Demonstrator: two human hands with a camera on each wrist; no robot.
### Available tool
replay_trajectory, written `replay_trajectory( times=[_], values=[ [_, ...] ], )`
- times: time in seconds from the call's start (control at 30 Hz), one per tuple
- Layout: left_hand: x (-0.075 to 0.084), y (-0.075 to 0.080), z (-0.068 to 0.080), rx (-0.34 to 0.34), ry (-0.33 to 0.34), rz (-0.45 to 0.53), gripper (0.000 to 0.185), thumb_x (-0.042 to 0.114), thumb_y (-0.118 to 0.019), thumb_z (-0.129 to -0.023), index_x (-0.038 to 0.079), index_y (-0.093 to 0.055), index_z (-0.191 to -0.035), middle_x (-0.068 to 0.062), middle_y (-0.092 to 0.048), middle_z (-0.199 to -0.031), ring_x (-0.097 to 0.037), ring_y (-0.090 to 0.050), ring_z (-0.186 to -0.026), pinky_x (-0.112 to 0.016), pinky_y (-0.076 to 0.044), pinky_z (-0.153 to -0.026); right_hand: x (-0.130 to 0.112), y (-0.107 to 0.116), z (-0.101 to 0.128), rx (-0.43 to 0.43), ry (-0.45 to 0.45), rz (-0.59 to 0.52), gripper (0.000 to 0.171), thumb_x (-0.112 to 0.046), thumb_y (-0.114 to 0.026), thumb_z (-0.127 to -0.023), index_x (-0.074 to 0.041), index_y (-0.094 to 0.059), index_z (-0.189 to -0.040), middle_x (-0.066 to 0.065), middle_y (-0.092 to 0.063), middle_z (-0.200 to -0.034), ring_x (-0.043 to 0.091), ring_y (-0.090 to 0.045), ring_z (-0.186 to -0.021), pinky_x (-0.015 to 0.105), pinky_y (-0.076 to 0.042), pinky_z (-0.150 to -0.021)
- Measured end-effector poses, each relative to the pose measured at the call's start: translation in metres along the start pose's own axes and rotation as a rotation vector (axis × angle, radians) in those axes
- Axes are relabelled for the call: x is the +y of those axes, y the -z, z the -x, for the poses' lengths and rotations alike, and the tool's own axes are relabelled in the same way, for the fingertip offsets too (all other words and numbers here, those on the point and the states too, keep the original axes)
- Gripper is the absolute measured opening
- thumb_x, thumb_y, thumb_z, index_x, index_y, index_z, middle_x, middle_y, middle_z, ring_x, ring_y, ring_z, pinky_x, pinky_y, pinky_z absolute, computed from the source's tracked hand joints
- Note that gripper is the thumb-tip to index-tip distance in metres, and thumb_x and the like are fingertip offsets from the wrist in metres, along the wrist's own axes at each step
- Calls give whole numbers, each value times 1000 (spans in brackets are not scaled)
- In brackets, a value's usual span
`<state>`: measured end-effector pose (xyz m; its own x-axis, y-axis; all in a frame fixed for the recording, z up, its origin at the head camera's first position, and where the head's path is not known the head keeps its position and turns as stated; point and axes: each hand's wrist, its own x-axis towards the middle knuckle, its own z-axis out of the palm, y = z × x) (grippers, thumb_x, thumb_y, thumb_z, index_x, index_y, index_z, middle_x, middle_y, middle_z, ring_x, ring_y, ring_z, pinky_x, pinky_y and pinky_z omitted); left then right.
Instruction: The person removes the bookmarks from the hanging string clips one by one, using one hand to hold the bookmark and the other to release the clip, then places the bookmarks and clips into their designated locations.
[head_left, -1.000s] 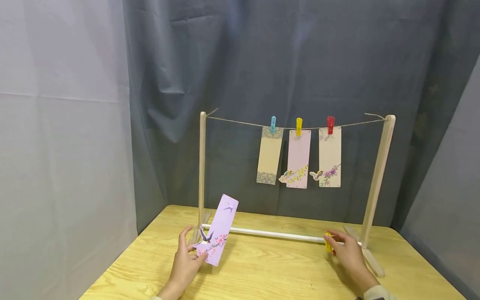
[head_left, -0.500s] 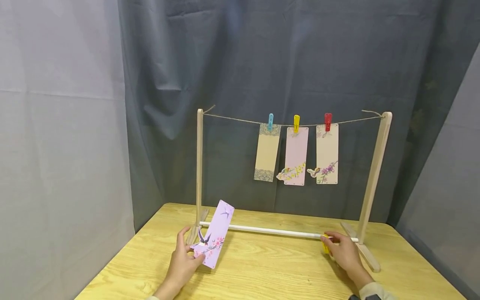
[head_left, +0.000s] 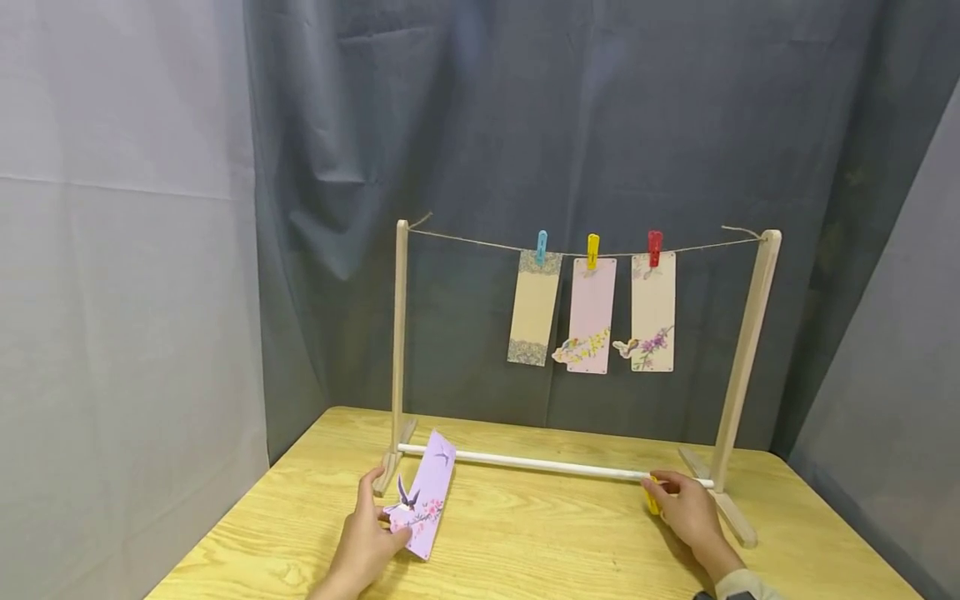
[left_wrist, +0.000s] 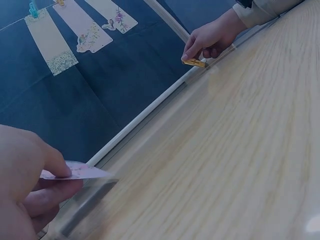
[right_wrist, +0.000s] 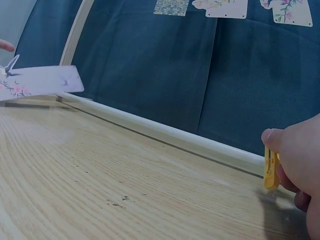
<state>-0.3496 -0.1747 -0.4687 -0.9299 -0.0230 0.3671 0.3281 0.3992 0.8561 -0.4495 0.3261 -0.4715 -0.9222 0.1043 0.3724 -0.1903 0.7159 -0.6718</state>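
Three cards [head_left: 592, 315] already pegged to the string [head_left: 480, 242] of the wooden rack [head_left: 745, 367]. Fourth, a purple card [head_left: 423, 504], pinched in left hand [head_left: 365, 542] fingers, low over the surface [head_left: 540, 550]. Yellow peg [head_left: 652, 497] pinched by right hand [head_left: 686, 512] near the white rail [head_left: 525, 461]. Hanging not yet done.

Head high; wrists low, sharing rail [head_left: 525, 461].

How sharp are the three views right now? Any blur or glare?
Head view: evenly lit and sharp on the hanging cards. Left wrist view: the left hand and purple card are soft with blur, and the table has glare at its lower right corner. Right wrist view: the yellow clip is sharp.
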Motion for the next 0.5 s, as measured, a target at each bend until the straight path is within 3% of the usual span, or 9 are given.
replay_trajectory(
  times=[0.5],
  values=[
    [-8,0,-2,84,99,-245,103,3,-87,-72,8,-25,-155,-5,-56,-68,-19,-51,-55,-35,-41,-49,2,-1,1,4,-5,-17,59,-44,-67,-101,5,-65,-133,17,-71,-107,16,-64,-75,33,-51,-66]
  ],
)
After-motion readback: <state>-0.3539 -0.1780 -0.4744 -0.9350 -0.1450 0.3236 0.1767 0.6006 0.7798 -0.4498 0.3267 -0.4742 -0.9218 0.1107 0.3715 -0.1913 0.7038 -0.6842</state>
